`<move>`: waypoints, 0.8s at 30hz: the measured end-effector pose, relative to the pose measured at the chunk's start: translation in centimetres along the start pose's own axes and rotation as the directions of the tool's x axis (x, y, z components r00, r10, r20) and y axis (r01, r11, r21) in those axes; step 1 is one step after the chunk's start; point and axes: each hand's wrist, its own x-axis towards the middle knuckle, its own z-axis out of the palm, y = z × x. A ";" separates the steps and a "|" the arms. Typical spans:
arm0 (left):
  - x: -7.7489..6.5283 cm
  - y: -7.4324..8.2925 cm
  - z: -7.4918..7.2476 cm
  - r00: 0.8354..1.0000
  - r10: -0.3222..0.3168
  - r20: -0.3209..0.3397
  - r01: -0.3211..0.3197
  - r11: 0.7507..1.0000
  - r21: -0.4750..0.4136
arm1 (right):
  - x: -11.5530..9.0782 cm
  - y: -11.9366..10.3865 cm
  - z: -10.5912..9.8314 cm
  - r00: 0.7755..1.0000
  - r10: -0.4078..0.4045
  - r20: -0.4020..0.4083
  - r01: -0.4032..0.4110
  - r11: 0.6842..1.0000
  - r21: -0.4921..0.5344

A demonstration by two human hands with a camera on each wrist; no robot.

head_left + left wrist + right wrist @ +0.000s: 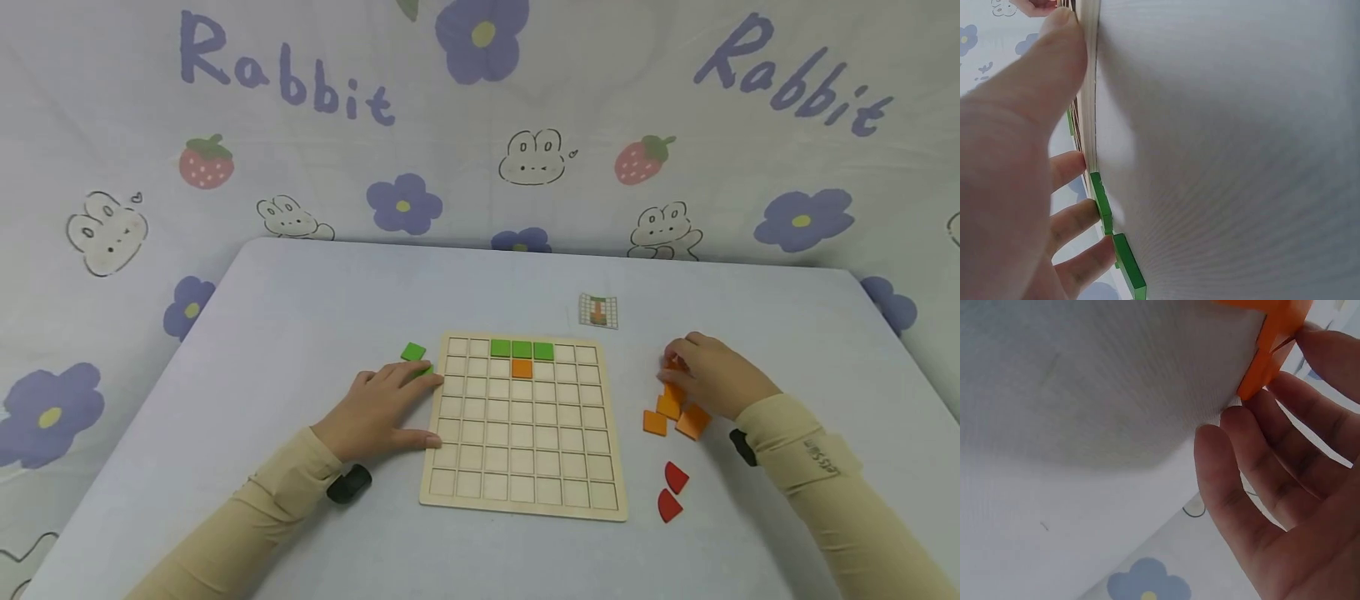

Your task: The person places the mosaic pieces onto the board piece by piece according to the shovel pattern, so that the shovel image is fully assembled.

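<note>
A wooden grid board (549,483) lies in front of me. Three green square tiles (522,349) fill part of its far row, with one orange tile (522,368) just below them. My left hand (382,412) rests at the board's left edge, its thumb and fingers spread. Beside its fingertips lie two loose green tiles (413,352), seen edge-on in the left wrist view. To the right of the board, my right hand (712,375) bends over a cluster of orange tiles (655,422); its thumb and index finger pinch an orange tile (1258,374) there.
Two red quarter-round pieces (676,477) lie near the board's right side, below the orange tiles. A small picture card (598,311) with a grid pattern sits behind the board. A printed cloth (450,125) hangs behind the white table (337,300).
</note>
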 end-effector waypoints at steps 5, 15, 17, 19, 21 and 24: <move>-0.1 -0.1 0.1 1.000 -0.001 -0.002 0.001 1.000 -0.001 | 0.0 -0.3 0.0 1.000 0.016 0.006 -0.016 1.000 0.017; 0.0 -0.2 0.1 1.000 -0.002 -0.002 0.002 1.000 0.005 | 0.0 -0.6 0.1 1.000 -0.021 0.003 0.021 1.000 0.018; 0.0 -0.2 0.1 1.000 -0.002 -0.002 0.002 1.000 0.006 | 0.0 -0.7 0.1 1.000 -0.023 0.002 0.023 1.000 0.019; -0.1 -0.1 0.1 1.000 -0.002 -0.001 0.002 1.000 0.003 | 0.0 -0.7 0.0 1.000 -0.028 0.003 0.028 0.999 0.020; 0.0 -0.1 0.0 1.000 0.000 -0.004 0.000 1.000 0.002 | 0.0 -0.7 0.0 0.999 -0.036 0.003 0.036 0.999 0.020; 0.0 -0.1 0.0 1.000 -0.001 -0.003 0.001 1.000 -0.001 | 0.0 -0.6 0.0 0.999 -0.050 0.003 0.050 0.999 0.014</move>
